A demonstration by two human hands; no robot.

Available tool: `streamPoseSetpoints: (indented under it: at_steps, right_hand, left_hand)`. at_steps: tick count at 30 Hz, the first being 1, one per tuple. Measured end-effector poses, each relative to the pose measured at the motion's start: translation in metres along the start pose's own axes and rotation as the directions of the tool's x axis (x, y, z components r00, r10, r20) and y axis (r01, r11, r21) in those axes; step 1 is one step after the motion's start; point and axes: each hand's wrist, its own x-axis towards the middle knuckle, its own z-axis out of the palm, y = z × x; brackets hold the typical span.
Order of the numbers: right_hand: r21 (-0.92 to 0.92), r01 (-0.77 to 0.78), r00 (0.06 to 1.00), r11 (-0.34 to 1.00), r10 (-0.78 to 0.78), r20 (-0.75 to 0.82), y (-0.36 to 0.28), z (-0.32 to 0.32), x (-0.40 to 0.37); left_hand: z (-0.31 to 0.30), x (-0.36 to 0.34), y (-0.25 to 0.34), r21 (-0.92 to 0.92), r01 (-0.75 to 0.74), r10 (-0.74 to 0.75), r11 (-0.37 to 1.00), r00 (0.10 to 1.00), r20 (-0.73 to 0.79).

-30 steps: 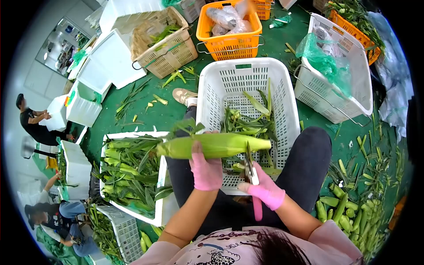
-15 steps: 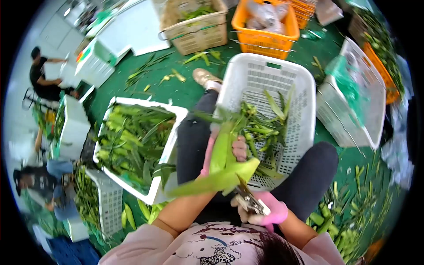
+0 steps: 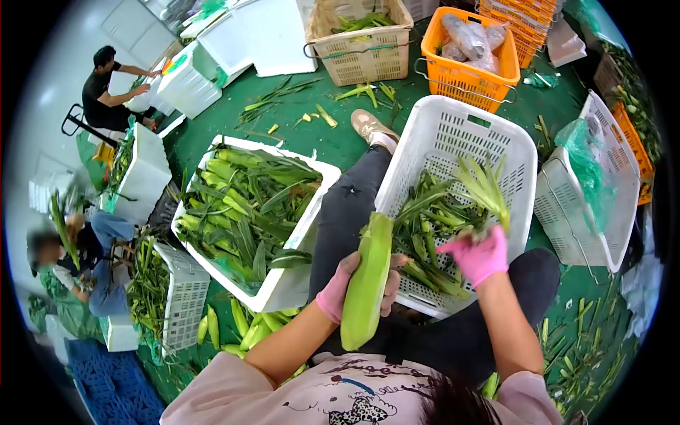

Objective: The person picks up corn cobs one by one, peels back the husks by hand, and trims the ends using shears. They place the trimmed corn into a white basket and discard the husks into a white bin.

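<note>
My left hand (image 3: 338, 285), in a pink glove, is wrapped around an ear of corn (image 3: 367, 283) in its pale green husk, held upright over my lap. My right hand (image 3: 483, 256), gloved in pink too, is over the right side of the white crate (image 3: 520, 163). Its fingers are blurred and partly hidden, and I cannot tell whether they hold anything. Just beyond them a fan of light green husk leaves (image 3: 489, 191) is above the crate. Cut leaves and husk tops (image 3: 432, 212) lie inside. No shears show now.
A white foam box (image 3: 329, 173) of unhusked corn stands left of my leg. More ears (image 3: 255, 329) lie on the green floor. Ahead are a beige crate (image 3: 365, 53) and an orange basket (image 3: 471, 88). A tilted white crate (image 3: 581, 212) is at right. Two people work at left.
My right hand, which held shears at the ear's top, has moved forward and right over the crate. Husk leaves have come off the ear. My left hand keeps hold of it.
</note>
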Motion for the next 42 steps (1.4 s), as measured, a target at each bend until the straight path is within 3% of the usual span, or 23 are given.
streamPoseSetpoints:
  at_steps: [2, 3, 6, 7, 8, 9, 11, 15, 16, 20, 23, 24, 25, 27, 29, 31, 33, 35, 37, 39, 40, 41, 42]
  right_hand:
    - [-0.196, -0.258, 0.963, 0.946, 0.268, 0.025, 0.025, -0.032, -0.020]
    - [-0.307, -0.428, 0.878, 0.850, 0.472, 0.082, 0.031, -0.057, -0.021]
    - [-0.300, -0.276, 0.943, 0.913, 0.317, 0.099, 0.042, -0.017, -0.083]
    - [-0.414, -0.126, 0.966, 0.902, 0.207, 0.157, 0.033, -0.003, -0.099]
    - [-0.449, -0.049, 0.974, 0.892, 0.142, 0.175, 0.025, 0.006, -0.111]
    - [-0.482, 0.026, 0.978, 0.876, 0.077, 0.194, 0.018, 0.016, -0.122]
    - [-0.523, 0.115, 0.976, 0.845, 0.002, 0.217, 0.007, 0.030, -0.135]
    - [-0.691, 0.069, 0.979, 0.719, 0.086, 0.187, -0.005, 0.049, -0.137]
    - [-0.691, 0.093, 0.979, 0.717, 0.059, 0.193, -0.004, 0.047, -0.135]
    - [-0.587, 0.132, 0.971, 0.799, 0.015, 0.239, 0.006, 0.036, -0.125]
    - [-0.319, 0.145, 0.953, 0.937, -0.045, 0.300, 0.024, 0.030, -0.123]
    - [-0.296, 0.141, 0.950, 0.945, -0.046, 0.308, 0.025, 0.029, -0.125]
    - [-0.227, 0.096, 0.953, 0.969, -0.024, 0.302, 0.030, 0.026, -0.123]
    - [-0.054, -0.057, 0.947, 0.997, 0.071, 0.314, 0.030, 0.026, -0.127]
    - [0.047, -0.074, 0.898, 0.996, 0.046, 0.438, 0.037, 0.010, -0.128]
    - [0.124, -0.097, 0.869, 0.987, 0.024, 0.494, 0.032, 0.011, -0.134]
    - [0.209, 0.003, 0.845, 0.978, -0.114, 0.522, 0.031, 0.020, -0.138]
    - [0.223, -0.004, 0.824, 0.975, -0.124, 0.553, 0.030, 0.023, -0.138]
    - [0.265, -0.041, 0.793, 0.963, -0.130, 0.595, 0.032, 0.021, -0.136]
    - [-0.039, 0.018, 0.952, 0.999, -0.005, 0.307, 0.027, 0.029, -0.147]
    - [-0.185, -0.030, 0.987, 0.982, 0.058, 0.149, 0.025, 0.033, -0.154]
    - [-0.347, -0.015, 0.990, 0.938, 0.063, 0.126, 0.034, 0.046, -0.153]
    - [-0.500, -0.008, 0.992, 0.866, 0.068, 0.102, 0.042, 0.059, -0.153]
  left_hand:
    - [0.013, 0.000, 0.002, 0.247, -0.138, 0.166, 0.959, 0.981, -0.097]
    - [0.014, 0.002, 0.001, 0.365, -0.190, 0.252, 0.912, 0.959, -0.130]
    - [0.010, 0.012, 0.011, 0.697, -0.221, 0.363, 0.683, 0.930, -0.062]
    - [0.014, 0.017, 0.010, 0.815, -0.228, 0.434, 0.533, 0.901, -0.032]
    - [0.011, 0.024, 0.015, 0.928, -0.298, 0.463, 0.224, 0.870, 0.168]
    - [0.016, 0.032, 0.021, 0.936, -0.352, 0.466, -0.013, 0.826, 0.317]
    - [0.028, 0.042, 0.026, 0.909, -0.338, 0.407, -0.243, 0.816, 0.412]
    - [0.035, 0.059, 0.027, 0.703, -0.386, 0.267, -0.597, 0.730, 0.629]
    - [0.037, 0.061, 0.026, 0.712, -0.361, 0.278, -0.602, 0.741, 0.611]
    - [0.027, 0.059, 0.015, 0.835, -0.381, 0.341, -0.396, 0.784, 0.519]
    - [0.010, 0.066, -0.016, 0.925, -0.354, 0.461, -0.141, 0.803, 0.378]
    - [-0.007, 0.066, -0.033, 0.879, -0.284, 0.328, 0.383, 0.931, 0.158]
    - [-0.003, 0.065, -0.040, 0.784, -0.158, 0.190, 0.600, 0.980, 0.053]
    - [-0.020, 0.069, -0.060, 0.665, -0.071, 0.019, 0.744, 0.996, 0.084]
    - [0.018, 0.057, -0.063, 0.255, 0.045, -0.062, 0.966, 0.996, 0.060]
    - [0.020, 0.061, -0.067, 0.326, -0.033, -0.008, 0.945, 0.993, 0.122]
    - [0.021, 0.062, -0.070, 0.166, -0.015, -0.001, 0.986, 0.995, 0.097]
    - [0.025, 0.064, -0.056, 0.329, -0.104, 0.048, 0.938, 0.983, 0.175]
    - [0.031, 0.054, -0.040, 0.544, -0.149, 0.079, 0.826, 0.986, 0.149]
    - [0.039, 0.026, -0.015, 0.781, -0.103, 0.143, 0.616, 0.990, 0.017]
    - [0.039, 0.010, 0.004, 0.972, -0.218, 0.278, -0.089, 0.932, 0.235]
    - [0.045, -0.012, 0.012, 0.944, -0.125, 0.443, -0.306, 0.859, 0.257]
    - [0.050, -0.039, 0.023, 0.918, 0.025, 0.460, -0.395, 0.871, 0.174]
